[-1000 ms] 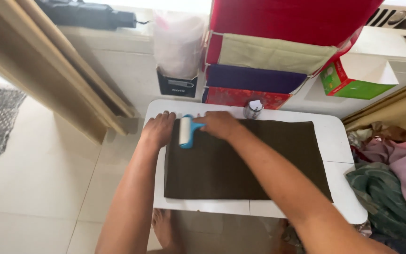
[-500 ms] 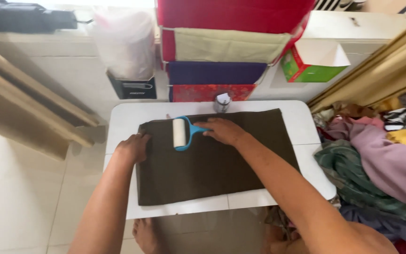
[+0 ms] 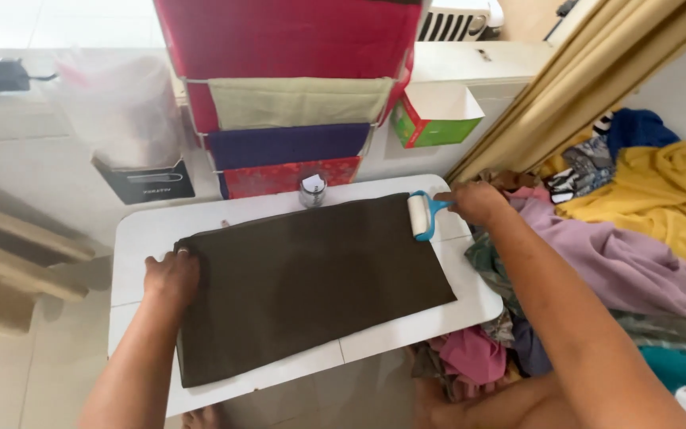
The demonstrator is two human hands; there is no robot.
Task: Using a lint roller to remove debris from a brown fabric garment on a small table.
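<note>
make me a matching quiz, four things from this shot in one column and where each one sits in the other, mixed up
Things:
1. lint roller
2. left hand
3. small jar
4. green box

Places:
A. on the ledge behind the table, right of the hanging fabrics
B. at the right end of the dark cloth, held by the right hand
C. pressed flat on the cloth's left end
D. on the white table at the cloth's far edge

Pairs: 1-B, 2-C, 3-D, 4-A

cloth [image 3: 311, 278] on table [image 3: 144, 230]; roller [image 3: 420, 215] at right edge | jar [image 3: 312, 191] behind
</note>
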